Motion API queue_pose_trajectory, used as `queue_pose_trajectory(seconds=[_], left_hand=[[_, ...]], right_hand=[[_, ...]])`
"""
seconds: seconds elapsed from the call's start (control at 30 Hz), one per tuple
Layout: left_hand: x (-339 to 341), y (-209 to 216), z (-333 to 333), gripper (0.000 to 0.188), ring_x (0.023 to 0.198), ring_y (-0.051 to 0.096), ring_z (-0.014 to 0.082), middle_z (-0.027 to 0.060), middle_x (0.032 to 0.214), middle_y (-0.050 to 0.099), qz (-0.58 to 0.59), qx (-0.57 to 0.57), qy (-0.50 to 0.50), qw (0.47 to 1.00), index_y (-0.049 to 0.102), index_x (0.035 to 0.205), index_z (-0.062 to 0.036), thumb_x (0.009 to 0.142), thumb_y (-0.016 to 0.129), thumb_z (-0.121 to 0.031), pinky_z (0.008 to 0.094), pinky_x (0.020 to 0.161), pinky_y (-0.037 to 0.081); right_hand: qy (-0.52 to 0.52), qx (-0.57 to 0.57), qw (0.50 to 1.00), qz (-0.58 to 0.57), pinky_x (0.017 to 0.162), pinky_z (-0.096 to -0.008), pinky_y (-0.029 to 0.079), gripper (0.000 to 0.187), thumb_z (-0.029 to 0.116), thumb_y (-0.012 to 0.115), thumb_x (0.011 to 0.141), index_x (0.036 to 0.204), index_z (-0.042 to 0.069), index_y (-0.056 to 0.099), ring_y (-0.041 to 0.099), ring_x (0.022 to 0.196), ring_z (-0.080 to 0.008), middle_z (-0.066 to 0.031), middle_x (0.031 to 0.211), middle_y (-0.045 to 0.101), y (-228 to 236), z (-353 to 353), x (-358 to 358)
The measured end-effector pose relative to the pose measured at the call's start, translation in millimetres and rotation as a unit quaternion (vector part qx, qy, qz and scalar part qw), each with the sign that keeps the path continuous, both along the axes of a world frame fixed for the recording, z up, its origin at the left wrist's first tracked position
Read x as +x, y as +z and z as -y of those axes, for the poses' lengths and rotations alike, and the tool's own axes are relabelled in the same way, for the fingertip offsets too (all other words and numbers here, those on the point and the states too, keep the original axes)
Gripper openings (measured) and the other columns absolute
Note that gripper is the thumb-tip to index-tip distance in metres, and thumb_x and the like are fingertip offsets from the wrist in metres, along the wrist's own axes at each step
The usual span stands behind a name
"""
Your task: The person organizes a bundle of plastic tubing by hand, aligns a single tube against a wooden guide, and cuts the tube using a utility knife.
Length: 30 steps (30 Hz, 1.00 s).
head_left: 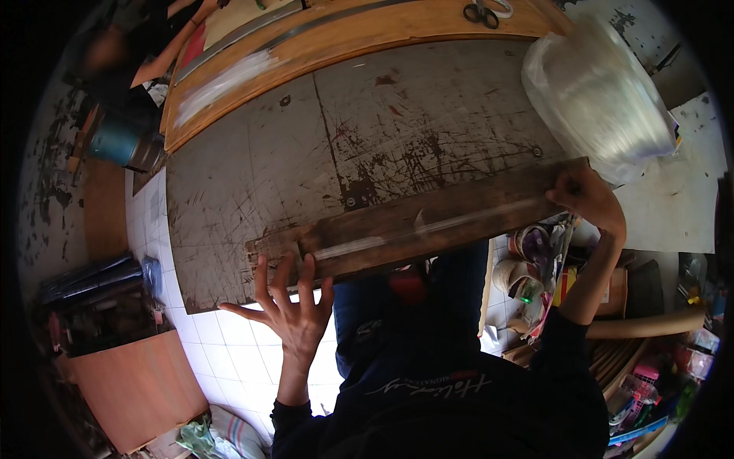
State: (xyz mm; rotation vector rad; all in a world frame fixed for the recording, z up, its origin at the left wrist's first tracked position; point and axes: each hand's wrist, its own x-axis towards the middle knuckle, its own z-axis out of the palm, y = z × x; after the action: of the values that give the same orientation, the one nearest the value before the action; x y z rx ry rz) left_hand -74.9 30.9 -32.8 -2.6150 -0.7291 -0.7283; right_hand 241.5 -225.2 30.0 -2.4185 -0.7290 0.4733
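A long dark wooden board (382, 218) lies along the near edge of the worn grey tabletop. A thin clear plastic strip (443, 222) stretches lengthwise over it. My left hand (294, 310) is at the board's left end, fingers spread and fingertips resting on the wood and the strip's end. At the other end, my right hand (585, 195) has its fingers closed at the strip's right end, against the board. The exact pinch is partly hidden by the fingers.
A large clear plastic roll (600, 99) sits at the back right. Black-handled scissors (482, 14) and a bundle of clear strips (222, 88) lie on the far wooden bench. Another person's arm (172, 53) reaches in there. Tape rolls (512, 275) stand below, right.
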Motion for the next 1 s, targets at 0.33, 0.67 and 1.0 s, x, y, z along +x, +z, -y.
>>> queue_pose_trajectory(seconds=[0.33,0.67,1.0], left_hand=[[59,6,49,0.042,0.116,0.041,0.0229,0.0083,0.12,0.047,0.056,-0.161,-0.1,0.98,0.051,0.114,-0.0017,0.078,0.056,-0.022,0.0568,0.104,0.005],[138,4,97,0.04,0.094,0.052,0.0143,0.0051,0.11,0.053,0.016,-0.14,-0.348,0.927,0.053,0.113,-0.0031,0.076,0.056,-0.018,0.0286,0.084,0.041],[147,3,104,0.037,0.086,0.054,0.0109,0.0013,0.103,0.055,0.063,-0.112,-0.332,0.934,0.057,0.111,-0.009,0.074,0.052,-0.013,0.0258,0.08,0.043]], right_hand=[[0.013,-0.022,0.997,-0.069,0.044,-0.0251,0.037,0.023,0.014,0.066,0.073,0.059,0.001,0.051,0.048,0.043,-0.0089,-0.0023,0.048,0.047,8,-4,1],[0.003,-0.041,0.996,-0.08,0.044,-0.0237,0.039,0.02,0.014,0.065,0.075,0.063,0.0,0.054,0.052,0.045,-0.0088,-0.0038,0.051,0.051,12,-7,-2],[-0.142,0.704,0.626,-0.305,0.032,-0.0173,0.026,0.016,0.019,0.043,0.089,0.088,0.003,0.044,0.026,0.039,-0.0042,-0.0043,0.072,0.043,-41,127,3]])
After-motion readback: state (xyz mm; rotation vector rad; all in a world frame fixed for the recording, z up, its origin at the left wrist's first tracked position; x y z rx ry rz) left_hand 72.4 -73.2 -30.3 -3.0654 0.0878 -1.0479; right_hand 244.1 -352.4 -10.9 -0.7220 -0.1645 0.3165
